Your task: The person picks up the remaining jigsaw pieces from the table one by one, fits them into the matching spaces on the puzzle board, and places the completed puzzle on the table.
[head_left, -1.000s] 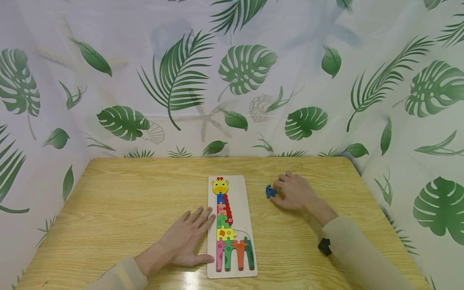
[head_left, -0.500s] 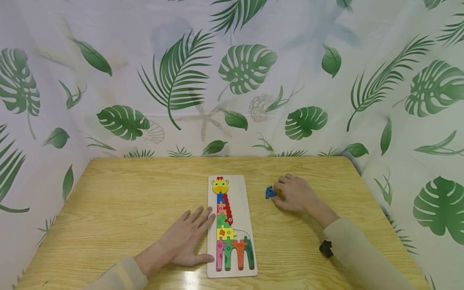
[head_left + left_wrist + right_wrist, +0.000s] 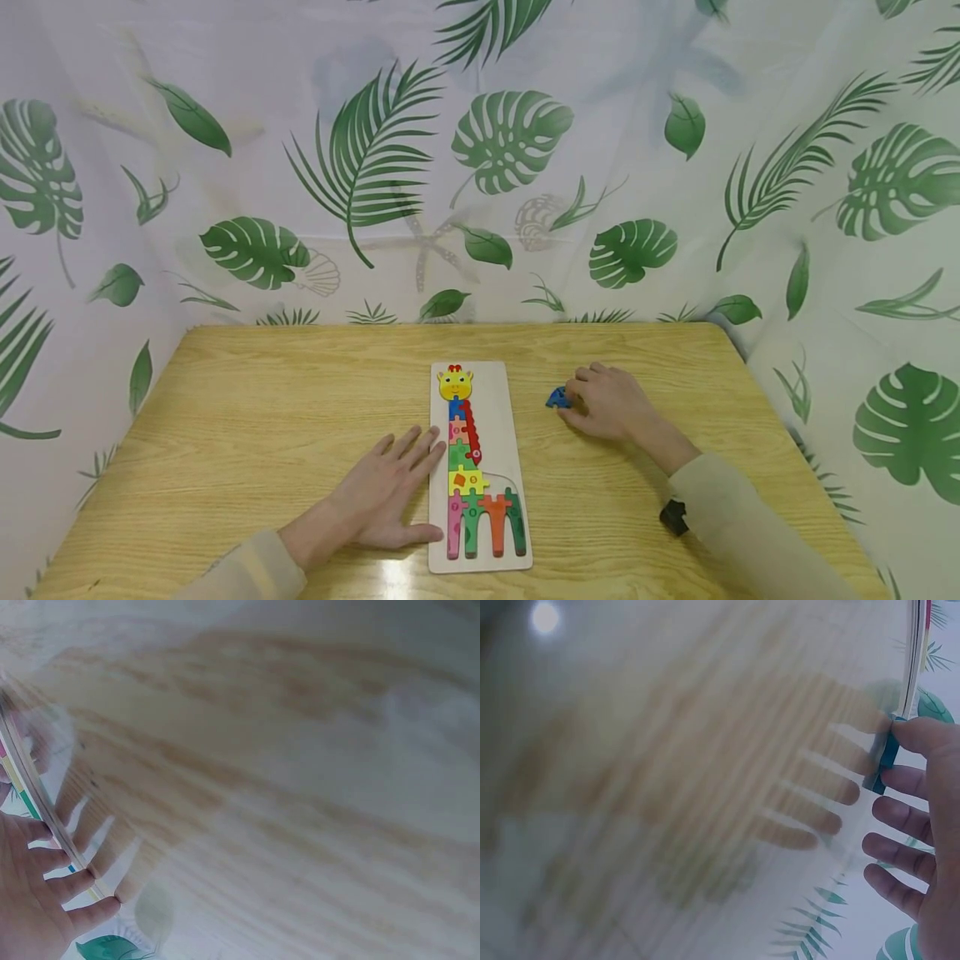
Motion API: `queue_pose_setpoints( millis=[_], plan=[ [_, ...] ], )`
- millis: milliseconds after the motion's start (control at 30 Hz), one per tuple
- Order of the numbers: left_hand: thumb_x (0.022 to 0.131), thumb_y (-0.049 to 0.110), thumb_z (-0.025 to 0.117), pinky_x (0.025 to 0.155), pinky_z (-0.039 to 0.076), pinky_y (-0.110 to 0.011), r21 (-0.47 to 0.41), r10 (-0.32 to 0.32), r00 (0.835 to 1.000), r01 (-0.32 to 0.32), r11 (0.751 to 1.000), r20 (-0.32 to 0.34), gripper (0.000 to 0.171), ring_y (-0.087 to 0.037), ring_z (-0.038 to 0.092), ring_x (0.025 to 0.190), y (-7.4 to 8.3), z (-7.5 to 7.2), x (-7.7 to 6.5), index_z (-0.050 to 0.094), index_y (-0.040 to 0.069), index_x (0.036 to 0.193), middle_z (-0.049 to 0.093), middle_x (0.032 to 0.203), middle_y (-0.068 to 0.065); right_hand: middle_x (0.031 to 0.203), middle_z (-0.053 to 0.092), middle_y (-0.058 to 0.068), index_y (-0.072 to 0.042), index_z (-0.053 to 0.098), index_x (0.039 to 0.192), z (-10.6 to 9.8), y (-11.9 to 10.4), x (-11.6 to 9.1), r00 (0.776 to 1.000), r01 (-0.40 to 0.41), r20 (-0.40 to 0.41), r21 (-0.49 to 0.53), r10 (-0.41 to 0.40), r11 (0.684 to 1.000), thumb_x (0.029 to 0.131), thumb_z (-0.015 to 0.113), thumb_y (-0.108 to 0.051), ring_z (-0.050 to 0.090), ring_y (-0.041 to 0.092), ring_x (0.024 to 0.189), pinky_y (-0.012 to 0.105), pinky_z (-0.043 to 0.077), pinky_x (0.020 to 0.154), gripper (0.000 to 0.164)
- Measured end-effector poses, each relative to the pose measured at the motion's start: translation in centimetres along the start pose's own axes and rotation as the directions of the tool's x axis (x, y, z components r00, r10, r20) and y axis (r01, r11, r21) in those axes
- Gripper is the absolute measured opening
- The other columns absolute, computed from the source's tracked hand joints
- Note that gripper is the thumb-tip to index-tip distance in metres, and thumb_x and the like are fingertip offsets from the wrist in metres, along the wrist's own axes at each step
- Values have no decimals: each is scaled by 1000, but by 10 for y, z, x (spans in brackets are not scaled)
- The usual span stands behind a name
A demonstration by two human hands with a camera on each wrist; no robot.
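Observation:
A wooden giraffe puzzle board [image 3: 491, 417] lies on the table, filled with colored pieces from the yellow head [image 3: 455, 385] down to the legs. An uncovered pale space shows in the body, right of the yellow piece [image 3: 467, 482]. My left hand [image 3: 382, 496] lies with spread fingers along the board's left edge, fingertips and thumb touching it. Right of the board, my right hand [image 3: 611, 402] pinches a blue puzzle piece [image 3: 557, 398] between thumb and index finger, low at the tabletop. In the right wrist view the blue piece [image 3: 887, 757] is seen edge-on; the other fingers are loosely spread.
The wood-grain table [image 3: 300, 375] has a shiny surface that mirrors both hands in the wrist views. A white curtain with green leaves [image 3: 480, 208] closes in its back and sides. A black band [image 3: 673, 517] shows at the right sleeve.
The blue piece has turned in my right hand's fingers, and its narrower end now points left. My right hand has shifted only slightly. The left hand and board stay put.

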State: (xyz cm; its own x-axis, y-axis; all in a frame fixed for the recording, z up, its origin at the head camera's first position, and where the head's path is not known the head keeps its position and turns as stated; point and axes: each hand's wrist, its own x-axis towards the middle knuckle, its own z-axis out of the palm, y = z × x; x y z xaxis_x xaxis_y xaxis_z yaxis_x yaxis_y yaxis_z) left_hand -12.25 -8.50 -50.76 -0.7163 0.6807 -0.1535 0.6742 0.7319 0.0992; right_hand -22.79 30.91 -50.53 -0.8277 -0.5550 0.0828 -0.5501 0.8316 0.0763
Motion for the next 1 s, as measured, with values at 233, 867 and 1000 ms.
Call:
queue_pose_setpoints(
  millis=[233,867,1000],
  plan=[
    [91,87,39,126,39,-58,-8,5,1000,-5,1000,-3,107,-37,33,161,0,0,0,30,13,168,26,177,-12,83,59,-7,-24,70,88,-8,-1,-1,1000,0,-4,20,0,1000,92,74,-55,54,15,76,33,52,65,31],
    [91,88,38,126,39,-58,-1,0,1000,0,1000,2,107,-37,33,161,0,0,0,30,14,168,25,177,-12,119,70,5,-20,73,129,-12,4,9,990,130,46,69,-134,989,94,74,-48,66,24,104,45,60,89,45],
    [91,88,38,126,38,-58,-4,1,1000,-1,1000,1,107,-37,33,161,0,0,0,29,13,168,25,177,-12,120,70,5,-21,72,132,-10,4,11,987,139,69,63,-143,988,95,72,-48,65,24,105,45,60,90,45]
  ],
)
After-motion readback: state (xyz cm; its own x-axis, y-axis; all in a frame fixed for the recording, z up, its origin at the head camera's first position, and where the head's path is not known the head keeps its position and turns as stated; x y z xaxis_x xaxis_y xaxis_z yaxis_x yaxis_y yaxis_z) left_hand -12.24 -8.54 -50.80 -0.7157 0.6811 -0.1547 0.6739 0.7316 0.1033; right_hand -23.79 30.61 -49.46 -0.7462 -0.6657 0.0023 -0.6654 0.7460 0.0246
